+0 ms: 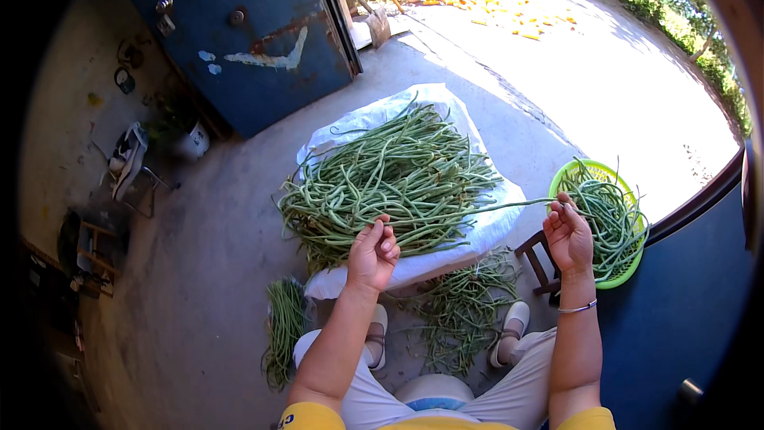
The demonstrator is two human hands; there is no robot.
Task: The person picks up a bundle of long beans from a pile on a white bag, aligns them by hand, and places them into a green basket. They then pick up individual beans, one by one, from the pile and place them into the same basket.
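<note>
A single long green bean point(501, 208) stretches nearly level between my two hands. My left hand point(374, 256) pinches its left end between thumb and fingers, at the near edge of a large heap of long beans point(390, 171). My right hand point(570, 237) has its fingertips closed on the right end, close to a bright green basket point(617, 281). More long beans lie in the basket. Under the heap is a white plastic sheet or sack point(485, 235); what supports it is hidden.
Bean pieces point(461, 318) are scattered on the floor between my feet, and a bundle of long beans point(284, 326) lies to their left. A dark wooden stool point(541, 263) stands beside the basket. Beyond are a blue metal door point(247, 24) and orange-yellow pieces point(509, 12) on sunlit ground.
</note>
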